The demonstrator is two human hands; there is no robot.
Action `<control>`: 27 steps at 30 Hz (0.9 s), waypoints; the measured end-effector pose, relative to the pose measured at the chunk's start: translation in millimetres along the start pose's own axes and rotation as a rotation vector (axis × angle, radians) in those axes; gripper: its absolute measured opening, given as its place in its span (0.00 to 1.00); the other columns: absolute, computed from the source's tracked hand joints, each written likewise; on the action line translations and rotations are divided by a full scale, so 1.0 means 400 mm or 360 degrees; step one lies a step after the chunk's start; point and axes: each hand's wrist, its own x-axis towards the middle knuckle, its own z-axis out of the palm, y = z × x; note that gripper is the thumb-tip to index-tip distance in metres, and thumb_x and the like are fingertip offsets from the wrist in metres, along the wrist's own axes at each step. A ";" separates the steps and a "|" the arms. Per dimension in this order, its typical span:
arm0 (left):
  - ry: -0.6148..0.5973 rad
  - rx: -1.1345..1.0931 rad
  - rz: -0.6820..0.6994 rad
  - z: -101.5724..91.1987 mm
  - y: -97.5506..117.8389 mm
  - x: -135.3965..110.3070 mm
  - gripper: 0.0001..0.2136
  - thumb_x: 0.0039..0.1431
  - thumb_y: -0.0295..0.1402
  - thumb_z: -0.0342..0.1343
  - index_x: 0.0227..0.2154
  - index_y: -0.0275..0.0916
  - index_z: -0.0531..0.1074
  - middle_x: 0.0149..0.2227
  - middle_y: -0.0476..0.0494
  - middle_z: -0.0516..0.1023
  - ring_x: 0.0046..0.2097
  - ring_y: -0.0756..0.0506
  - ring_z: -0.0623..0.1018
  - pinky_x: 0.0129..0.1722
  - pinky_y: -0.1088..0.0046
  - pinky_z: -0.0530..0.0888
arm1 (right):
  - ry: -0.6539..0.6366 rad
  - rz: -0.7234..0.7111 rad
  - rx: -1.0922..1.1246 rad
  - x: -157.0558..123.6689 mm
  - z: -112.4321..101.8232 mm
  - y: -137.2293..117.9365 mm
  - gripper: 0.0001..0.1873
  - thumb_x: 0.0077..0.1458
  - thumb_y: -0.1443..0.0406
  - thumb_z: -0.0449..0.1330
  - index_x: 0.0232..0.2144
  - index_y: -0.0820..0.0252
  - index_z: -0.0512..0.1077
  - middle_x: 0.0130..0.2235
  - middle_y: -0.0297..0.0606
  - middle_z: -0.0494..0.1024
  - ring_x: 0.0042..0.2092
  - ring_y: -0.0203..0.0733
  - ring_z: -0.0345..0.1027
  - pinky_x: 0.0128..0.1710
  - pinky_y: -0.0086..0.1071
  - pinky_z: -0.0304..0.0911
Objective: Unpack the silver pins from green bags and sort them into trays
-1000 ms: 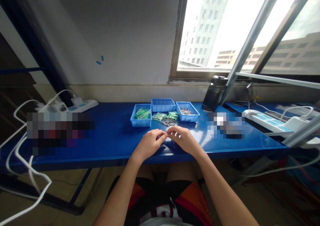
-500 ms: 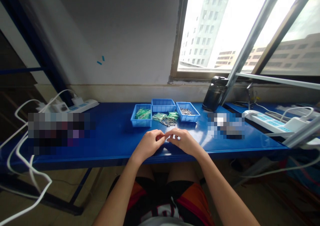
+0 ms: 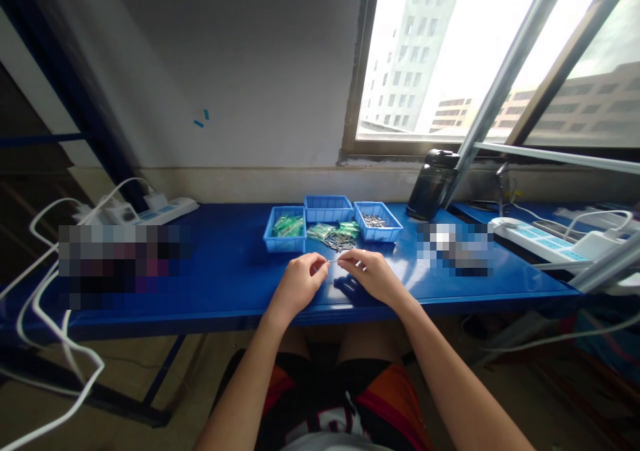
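Observation:
Over the front of the blue table [image 3: 220,278], my left hand [image 3: 299,284] and my right hand [image 3: 373,276] face each other. Both pinch the ends of a thin metal pin [image 3: 333,261] held level between them. Just beyond the hands lies a loose pile of small metal pins and green packets [image 3: 336,236]. Behind it stand three small blue trays: the left tray [image 3: 284,230] holds green packets, the middle tray [image 3: 328,208] looks empty, the right tray [image 3: 377,222] holds metal pins.
A black container [image 3: 429,184] stands by the window sill at the right. White power strips with cables lie at the far left [image 3: 160,208] and far right [image 3: 543,241]. A slanted metal bar [image 3: 500,84] crosses the window. My knees are under the table edge.
Both hands have drawn slightly apart and lifted a little, so the thin pin now shows between the fingertips. The view has shifted slightly.

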 end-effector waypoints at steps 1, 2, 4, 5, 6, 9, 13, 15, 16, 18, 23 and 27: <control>0.0022 -0.0002 -0.0020 0.001 -0.002 0.001 0.11 0.58 0.37 0.47 0.31 0.38 0.73 0.30 0.46 0.76 0.33 0.47 0.74 0.34 0.74 0.67 | 0.0016 0.0005 -0.0049 0.013 -0.007 0.001 0.10 0.57 0.60 0.55 0.31 0.58 0.74 0.31 0.35 0.78 0.31 0.38 0.69 0.31 0.28 0.62; 0.0033 -0.0003 -0.0036 0.001 -0.004 0.002 0.11 0.58 0.37 0.47 0.31 0.38 0.73 0.30 0.46 0.76 0.32 0.47 0.74 0.34 0.74 0.67 | 0.0036 0.0009 -0.0112 0.032 -0.017 0.003 0.11 0.57 0.60 0.55 0.31 0.58 0.74 0.31 0.35 0.78 0.31 0.38 0.69 0.31 0.28 0.62; 0.0030 -0.0001 -0.0045 0.002 -0.006 0.002 0.11 0.58 0.37 0.47 0.31 0.38 0.72 0.29 0.47 0.76 0.32 0.47 0.73 0.33 0.74 0.67 | 0.0084 0.0027 -0.0318 0.088 -0.042 0.006 0.12 0.57 0.60 0.54 0.32 0.59 0.75 0.30 0.36 0.78 0.31 0.38 0.70 0.33 0.28 0.62; 0.0022 0.0001 -0.0036 0.003 -0.006 0.002 0.11 0.58 0.37 0.47 0.30 0.38 0.72 0.28 0.47 0.76 0.31 0.48 0.73 0.33 0.74 0.67 | 0.0115 0.0049 -0.0458 0.125 -0.054 0.009 0.12 0.58 0.59 0.53 0.33 0.59 0.75 0.31 0.37 0.78 0.32 0.39 0.70 0.34 0.28 0.61; 0.0015 0.0003 -0.0025 0.003 -0.006 0.001 0.11 0.58 0.37 0.47 0.30 0.38 0.72 0.28 0.47 0.76 0.31 0.47 0.73 0.33 0.74 0.66 | 0.0143 0.0085 -0.0612 0.165 -0.065 0.013 0.13 0.58 0.59 0.53 0.35 0.59 0.75 0.33 0.39 0.79 0.35 0.41 0.71 0.36 0.29 0.61; 0.0005 0.0006 -0.0008 0.001 -0.003 0.000 0.11 0.58 0.37 0.47 0.29 0.38 0.72 0.28 0.47 0.76 0.32 0.47 0.74 0.33 0.74 0.66 | 0.0020 0.0312 -0.1061 0.290 -0.079 0.042 0.15 0.60 0.61 0.50 0.42 0.58 0.74 0.43 0.43 0.77 0.44 0.44 0.69 0.41 0.30 0.60; -0.0009 0.0002 -0.0053 -0.003 -0.001 -0.002 0.12 0.58 0.37 0.47 0.29 0.39 0.72 0.29 0.46 0.76 0.32 0.47 0.74 0.32 0.74 0.67 | -0.0141 0.0421 -0.1114 0.399 -0.068 0.100 0.15 0.57 0.60 0.53 0.41 0.58 0.75 0.42 0.44 0.78 0.43 0.45 0.70 0.41 0.29 0.62; -0.0007 0.0005 -0.0070 -0.004 -0.001 -0.002 0.12 0.58 0.37 0.47 0.28 0.39 0.72 0.29 0.46 0.77 0.33 0.47 0.74 0.32 0.75 0.67 | -0.0210 0.0419 -0.1114 0.417 -0.075 0.125 0.16 0.57 0.59 0.54 0.43 0.59 0.74 0.43 0.44 0.77 0.45 0.45 0.70 0.41 0.29 0.62; -0.0004 0.0012 -0.0074 -0.005 -0.001 -0.002 0.12 0.58 0.37 0.47 0.28 0.39 0.72 0.29 0.47 0.77 0.33 0.46 0.75 0.32 0.75 0.67 | -0.0239 0.0410 -0.1112 0.418 -0.085 0.135 0.17 0.57 0.59 0.54 0.46 0.60 0.73 0.44 0.44 0.77 0.46 0.45 0.69 0.42 0.30 0.62; -0.0004 0.0031 -0.0073 -0.004 -0.002 -0.003 0.11 0.58 0.37 0.47 0.28 0.40 0.72 0.30 0.47 0.77 0.33 0.46 0.75 0.32 0.75 0.67 | -0.0296 0.0396 -0.1112 0.406 -0.120 0.150 0.19 0.57 0.59 0.54 0.49 0.60 0.70 0.46 0.44 0.76 0.48 0.45 0.68 0.44 0.29 0.61; -0.0012 0.0071 -0.0038 0.000 -0.005 -0.002 0.12 0.58 0.37 0.46 0.29 0.40 0.73 0.30 0.46 0.77 0.33 0.46 0.75 0.32 0.75 0.68 | -0.0609 0.0461 -0.1082 0.349 -0.237 0.176 0.19 0.49 0.61 0.62 0.45 0.59 0.73 0.44 0.41 0.77 0.42 0.44 0.71 0.39 0.28 0.64; -0.0020 0.0085 -0.0041 0.000 -0.004 -0.001 0.12 0.58 0.38 0.46 0.29 0.39 0.73 0.29 0.46 0.77 0.32 0.46 0.74 0.31 0.75 0.67 | -0.0954 0.0588 -0.0915 0.333 -0.260 0.188 0.28 0.42 0.66 0.65 0.49 0.57 0.70 0.46 0.40 0.76 0.40 0.42 0.72 0.36 0.27 0.66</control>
